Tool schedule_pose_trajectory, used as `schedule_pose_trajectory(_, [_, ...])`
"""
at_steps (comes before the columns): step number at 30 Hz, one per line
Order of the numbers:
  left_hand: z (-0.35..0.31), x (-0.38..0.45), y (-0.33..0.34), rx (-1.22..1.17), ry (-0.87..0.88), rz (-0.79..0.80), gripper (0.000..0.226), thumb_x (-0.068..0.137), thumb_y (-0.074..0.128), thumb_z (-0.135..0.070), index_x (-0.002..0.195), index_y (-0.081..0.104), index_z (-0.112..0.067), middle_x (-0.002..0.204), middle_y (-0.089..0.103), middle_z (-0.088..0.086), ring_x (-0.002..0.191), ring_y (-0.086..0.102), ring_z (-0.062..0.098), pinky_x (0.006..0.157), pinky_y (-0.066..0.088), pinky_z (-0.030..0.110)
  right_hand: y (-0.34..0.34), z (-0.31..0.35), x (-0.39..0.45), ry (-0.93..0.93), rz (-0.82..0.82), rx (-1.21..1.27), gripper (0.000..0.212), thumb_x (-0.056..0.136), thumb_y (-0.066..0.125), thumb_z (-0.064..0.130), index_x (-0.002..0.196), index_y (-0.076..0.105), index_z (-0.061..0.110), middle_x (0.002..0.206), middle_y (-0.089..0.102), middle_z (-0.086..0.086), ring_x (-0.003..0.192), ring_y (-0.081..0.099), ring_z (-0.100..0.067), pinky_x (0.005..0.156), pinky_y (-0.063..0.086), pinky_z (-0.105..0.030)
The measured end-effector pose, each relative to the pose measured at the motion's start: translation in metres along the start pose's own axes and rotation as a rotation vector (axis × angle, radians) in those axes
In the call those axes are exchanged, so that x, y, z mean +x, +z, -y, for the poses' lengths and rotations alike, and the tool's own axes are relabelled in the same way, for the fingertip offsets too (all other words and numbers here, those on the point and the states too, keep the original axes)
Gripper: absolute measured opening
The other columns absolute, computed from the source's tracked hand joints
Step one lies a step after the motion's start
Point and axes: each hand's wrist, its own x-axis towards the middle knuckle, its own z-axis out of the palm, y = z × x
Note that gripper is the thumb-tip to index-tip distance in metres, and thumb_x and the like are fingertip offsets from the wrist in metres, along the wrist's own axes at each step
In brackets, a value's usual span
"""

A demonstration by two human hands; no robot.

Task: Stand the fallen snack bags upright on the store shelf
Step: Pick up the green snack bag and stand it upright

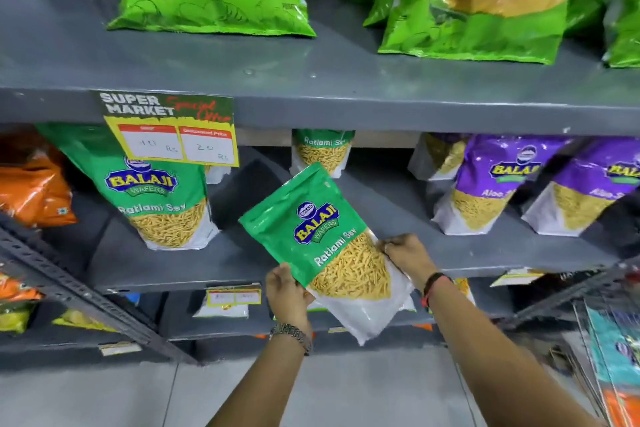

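Taking the grey metal middle shelf point(381, 204) as the landmark: at its far left edge lie crumpled orange foil snack bags point(33, 191). To their right a green Balaji Ratlami Sev pouch with a clear window of yellow sticks point(152, 198) stands upright on the shelf, partly behind the yellow-and-black special-offer price card point(173, 130) that hangs from the shelf edge above it. In front of the shelf's front lip, near its middle, the left hand point(287, 295) grips the left edge of a second green Ratlami Sev pouch point(329, 239), thumb over the front and fingers curled behind. That pouch is held in the air, tilted with its top leaning left, its white bottom below the lip. The right hand point(408, 255) pinches the pouch's right edge between closed fingertips. Behind it, deep on the shelf, a third green pouch point(322, 149) stands upright. Further right, purple Balaji Aloo Sev pouches point(498, 184) stand in a row.
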Motion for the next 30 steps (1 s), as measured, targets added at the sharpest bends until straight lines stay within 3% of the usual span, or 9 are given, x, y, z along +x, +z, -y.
schedule_pose_trajectory(3, [-0.006, -0.010, 0.000, 0.088, 0.088, 0.114, 0.020, 0.093, 0.046, -0.022, 0.072, 0.048, -0.021, 0.065, 0.055, 0.005, 0.051, 0.049, 0.016, 0.047, 0.042, 0.023, -0.004, -0.034, -0.028, 0.058, -0.073, 0.247, 0.027, 0.080, 0.065, 0.018, 0.080, 0.067, -0.009, 0.078, 0.069, -0.016, 0.079, 0.055, -0.015, 0.077, 0.050, -0.035])
schedule_pose_trajectory(6, [-0.020, -0.021, 0.009, 0.219, 0.170, 0.255, 0.020, 0.090, 0.051, -0.026, 0.070, 0.049, -0.021, 0.049, 0.041, -0.004, 0.038, 0.034, 0.007, 0.036, 0.027, 0.016, -0.015, -0.056, -0.061, 0.129, -0.113, 0.486, 0.023, 0.084, 0.061, 0.012, 0.082, 0.070, -0.009, 0.080, 0.065, -0.013, 0.078, 0.055, -0.018, 0.075, 0.047, -0.034])
schedule_pose_trajectory(9, [-0.036, -0.031, 0.022, 0.333, 0.266, 0.400, 0.017, 0.088, 0.054, -0.031, 0.073, 0.056, -0.023, 0.065, 0.047, 0.004, 0.056, 0.040, 0.015, 0.049, 0.032, 0.026, -0.032, -0.059, -0.097, 0.112, -0.092, 0.604, 0.020, 0.089, 0.055, 0.012, 0.075, 0.069, 0.007, 0.079, 0.060, -0.012, 0.074, 0.054, -0.019, 0.067, 0.045, -0.029])
schedule_pose_trajectory(13, [-0.052, -0.047, 0.039, 0.386, 0.265, 0.544, 0.017, 0.087, 0.053, -0.035, 0.074, 0.059, -0.025, 0.090, 0.058, 0.014, 0.080, 0.051, 0.026, 0.062, 0.041, 0.036, -0.054, -0.057, -0.122, 0.032, -0.102, 0.679, 0.025, 0.090, 0.054, 0.017, 0.090, 0.065, -0.006, 0.086, 0.060, -0.014, 0.081, 0.056, -0.023, 0.073, 0.047, -0.033])
schedule_pose_trajectory(16, [-0.057, -0.054, 0.053, 0.370, 0.261, 0.578, 0.018, 0.088, 0.052, -0.034, 0.075, 0.058, -0.023, 0.093, 0.062, 0.014, 0.082, 0.057, 0.027, 0.061, 0.045, 0.034, -0.068, -0.053, -0.130, -0.005, -0.099, 0.714, 0.023, 0.091, 0.054, 0.017, 0.089, 0.065, -0.003, 0.085, 0.061, -0.014, 0.081, 0.057, -0.024, 0.066, 0.048, -0.028])
schedule_pose_trajectory(23, [-0.050, -0.061, 0.071, 0.346, 0.243, 0.632, 0.015, 0.091, 0.048, -0.027, 0.083, 0.056, -0.018, 0.091, 0.068, 0.002, 0.067, 0.068, 0.007, 0.051, 0.055, 0.022, -0.085, -0.056, -0.130, -0.001, -0.106, 0.748, 0.017, 0.091, 0.052, 0.012, 0.078, 0.064, 0.010, 0.087, 0.061, -0.014, 0.082, 0.056, -0.025, 0.065, 0.046, -0.031])
schedule_pose_trajectory(27, [-0.043, -0.057, 0.079, 0.363, 0.219, 0.617, 0.015, 0.092, 0.047, -0.024, 0.083, 0.055, -0.016, 0.092, 0.067, 0.005, 0.074, 0.067, 0.014, 0.050, 0.056, 0.022, -0.080, -0.064, -0.117, 0.031, -0.133, 0.697, 0.017, 0.091, 0.051, 0.011, 0.083, 0.066, 0.009, 0.089, 0.066, -0.014, 0.081, 0.061, -0.026, 0.068, 0.050, -0.032])
schedule_pose_trajectory(30, [-0.045, -0.046, 0.090, 0.365, 0.205, 0.567, 0.014, 0.093, 0.045, -0.024, 0.084, 0.054, -0.018, 0.096, 0.064, 0.006, 0.083, 0.063, 0.019, 0.053, 0.057, 0.024, -0.073, -0.058, -0.090, 0.024, -0.156, 0.601, 0.024, 0.092, 0.051, 0.013, 0.074, 0.066, 0.013, 0.074, 0.064, -0.007, 0.073, 0.058, -0.020, 0.069, 0.050, -0.032])
